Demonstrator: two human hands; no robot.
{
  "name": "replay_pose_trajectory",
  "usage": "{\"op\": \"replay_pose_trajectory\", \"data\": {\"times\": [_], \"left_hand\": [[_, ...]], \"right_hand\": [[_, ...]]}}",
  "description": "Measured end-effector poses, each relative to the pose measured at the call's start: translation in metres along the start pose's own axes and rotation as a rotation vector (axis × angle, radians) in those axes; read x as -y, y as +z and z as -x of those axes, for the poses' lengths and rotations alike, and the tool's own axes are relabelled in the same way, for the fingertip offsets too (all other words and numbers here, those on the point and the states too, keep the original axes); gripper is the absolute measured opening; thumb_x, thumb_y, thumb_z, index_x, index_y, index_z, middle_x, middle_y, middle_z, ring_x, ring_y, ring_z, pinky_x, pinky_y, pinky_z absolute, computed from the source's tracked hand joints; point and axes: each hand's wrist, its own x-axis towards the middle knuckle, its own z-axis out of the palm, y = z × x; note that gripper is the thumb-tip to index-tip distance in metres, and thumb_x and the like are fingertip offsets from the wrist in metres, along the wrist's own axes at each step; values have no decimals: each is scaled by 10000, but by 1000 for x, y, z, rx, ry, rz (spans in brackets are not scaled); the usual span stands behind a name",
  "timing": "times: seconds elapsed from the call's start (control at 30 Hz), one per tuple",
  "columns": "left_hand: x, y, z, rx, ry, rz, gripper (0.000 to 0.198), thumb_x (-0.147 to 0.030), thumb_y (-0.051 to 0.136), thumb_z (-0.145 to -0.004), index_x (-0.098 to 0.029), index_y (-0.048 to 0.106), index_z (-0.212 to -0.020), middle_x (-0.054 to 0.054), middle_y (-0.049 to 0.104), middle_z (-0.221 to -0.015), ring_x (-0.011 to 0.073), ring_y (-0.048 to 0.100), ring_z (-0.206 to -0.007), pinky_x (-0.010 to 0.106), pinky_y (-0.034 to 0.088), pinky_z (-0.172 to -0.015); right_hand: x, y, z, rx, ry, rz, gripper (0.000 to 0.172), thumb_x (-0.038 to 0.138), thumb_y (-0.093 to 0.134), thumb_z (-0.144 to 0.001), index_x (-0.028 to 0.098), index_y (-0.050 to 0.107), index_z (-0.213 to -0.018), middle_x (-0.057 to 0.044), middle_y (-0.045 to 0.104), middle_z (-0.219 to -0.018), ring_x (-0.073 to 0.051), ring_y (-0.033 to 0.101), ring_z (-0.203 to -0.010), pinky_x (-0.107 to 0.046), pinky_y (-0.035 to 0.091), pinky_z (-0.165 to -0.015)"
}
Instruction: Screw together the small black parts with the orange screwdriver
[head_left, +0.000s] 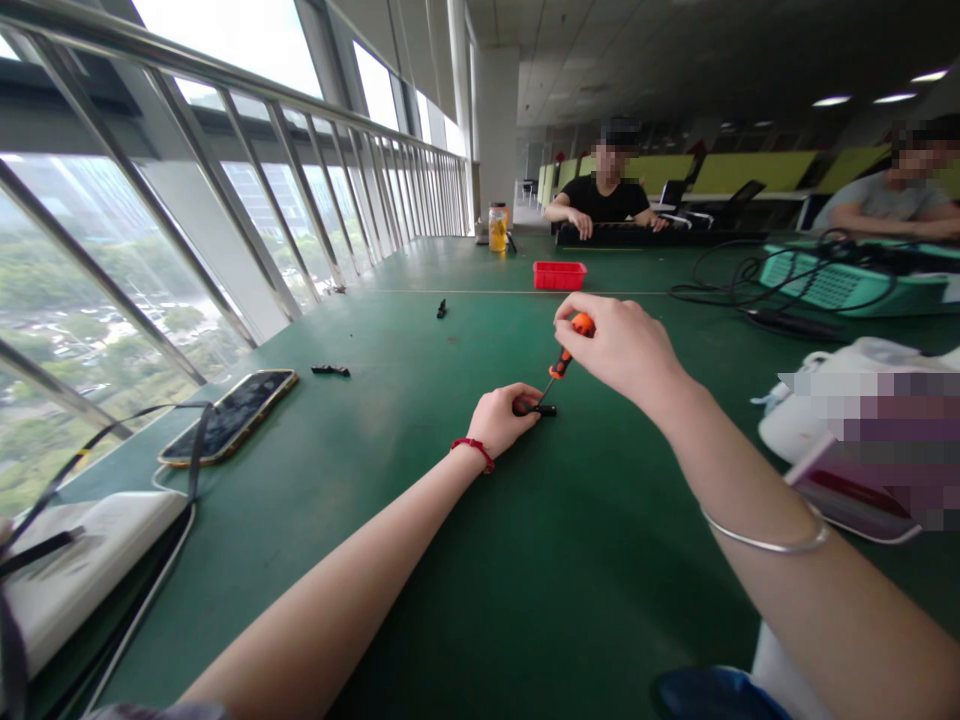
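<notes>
Just right of the frame's centre, the left hand [501,420] presses its fingertips together on a small black piece [549,410] lying on the green table [390,440]; part of the piece is hidden by those fingers, and its far end sticks out to the right. Above it, the right hand [621,342] has its thumb and fingers closed around the top of an orange-and-black screwdriver [564,356], which tilts so that its shaft runs down and left to the piece; exactly where the tip sits is too small to tell. A red bracelet [474,452] circles the left wrist, and a silver bangle [765,545] the right forearm.

Left of centre lie two more black parts, one [331,371] near the phone [231,420], the other [441,309] farther up the frame. Beyond the hands, at upper centre, stand a red tray [559,283] and a jar of yellow contents [498,230]. At the upper right, a teal basket [802,280] has black cables beside and over it, and two people sit behind the table's far side.
</notes>
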Motion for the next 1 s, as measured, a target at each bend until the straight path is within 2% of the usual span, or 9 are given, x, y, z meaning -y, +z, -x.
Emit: {"op": "replay_pose_trajectory", "data": {"times": [0.1, 0.27, 0.33, 0.43, 0.6, 0.7, 0.77, 0.9, 1.0], "left_hand": [[2, 1, 0, 0, 7, -1, 286, -146, 613, -683, -162, 653, -966, 26, 688, -856, 129, 613, -756, 221, 499, -709], [1, 1, 0, 6, 1, -3, 287, -134, 603, -678, -160, 651, -960, 22, 690, -861, 128, 613, -754, 227, 497, -720], [0, 1, 0, 7, -1, -5, 289, -132, 602, -676, -160, 650, -959, 20, 691, -860, 128, 613, -755, 225, 496, -718], [-1, 0, 0, 0, -1, -12, 291, -130, 603, -672, -165, 651, -957, 18, 690, -853, 126, 614, -752, 219, 497, -709], [-1, 0, 0, 1, -2, -2, 288, -133, 605, -675, -167, 653, -957, 16, 691, -857, 125, 614, -751, 214, 500, -703], [-1, 0, 0, 2, 0, -12, 288, -132, 607, -674, -164, 654, -956, 19, 690, -852, 127, 614, -752, 218, 499, -707], [-2, 0, 1, -1, 4, -20, 289, -129, 606, -672, -163, 655, -955, 19, 688, -844, 127, 614, -751, 219, 498, -710], [-2, -1, 1, -2, 2, -24, 288, -125, 605, -673, -171, 656, -952, 14, 691, -846, 123, 616, -748, 219, 498, -715], [-1, 0, 0, 1, 3, -26, 291, -133, 607, -674, -175, 654, -958, 13, 691, -852, 125, 616, -754, 219, 498, -712]], "right_hand": [[0, 1, -1, 1, 17, -3, 209, 350, 493, -761, 237, 557, -924, -16, 625, -699, -163, 496, -554, -254, 267, -509], [2, 0, 1, 28, 37, 88, 293, 468, 412, -812, 230, 579, -777, -29, 608, -638, -176, 512, -562, -260, 265, -503], [3, -1, 2, 29, 36, 102, 226, 412, 452, -788, 236, 575, -861, -21, 614, -667, -173, 517, -570, -257, 271, -503], [5, -1, 2, 43, 29, 61, 292, 377, 515, -733, 241, 529, -990, -6, 623, -722, -161, 511, -562, -250, 287, -497], [7, -2, 2, 66, 55, 70, 324, 504, 417, -793, 238, 590, -728, -23, 583, -608, -176, 508, -565, -258, 283, -497], [8, -2, 3, 66, 44, 53, 209, 415, 495, -746, 253, 598, -828, -9, 607, -661, -168, 514, -579, -252, 286, -505], [8, -2, 2, 64, 44, 37, 263, 387, 532, -710, 259, 570, -936, -2, 622, -714, -164, 515, -582, -248, 290, -508], [7, -3, 2, 100, 87, 28, 321, 509, 410, -789, 244, 591, -774, -20, 606, -656, -181, 520, -588, -259, 294, -513], [6, -3, 1, 86, 100, 42, 266, 454, 430, -784, 245, 594, -775, -21, 605, -656, -181, 519, -592, -262, 294, -519]]}}
